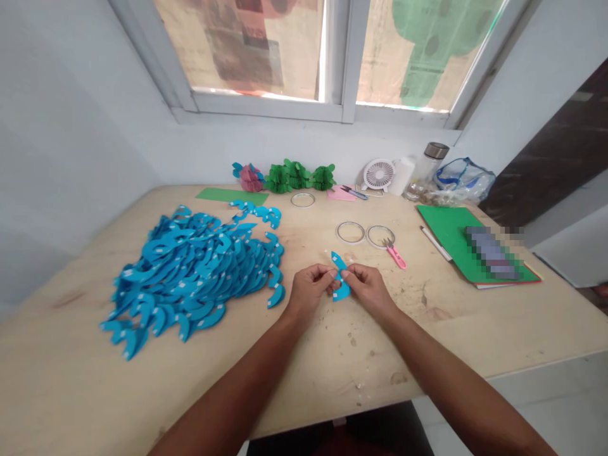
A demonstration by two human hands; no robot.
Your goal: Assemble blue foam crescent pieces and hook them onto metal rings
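Between my two hands is a curved blue paper piece (341, 292) with small white squares on it, held over the table. My left hand (311, 288) pinches its left side, and my right hand (368, 285) pinches its right side. The fingertips cover the middle of the piece. To the left lies a big heap of similar blue paper pieces (204, 253), many with white squares. Beyond my hands, two rolls of narrow tape (350, 232) lie side by side. Pink-handled thread snips (396, 255) rest against the right-hand roll.
Along the wall stand green paper figures (297, 176), a pink-and-blue one (249, 176), a white fan (379, 174) and a glass bottle (430, 164). A third tape roll (303, 200) lies near a green strip (232, 196). Rightward are a white pen (436, 244) and a green folder (446, 240).
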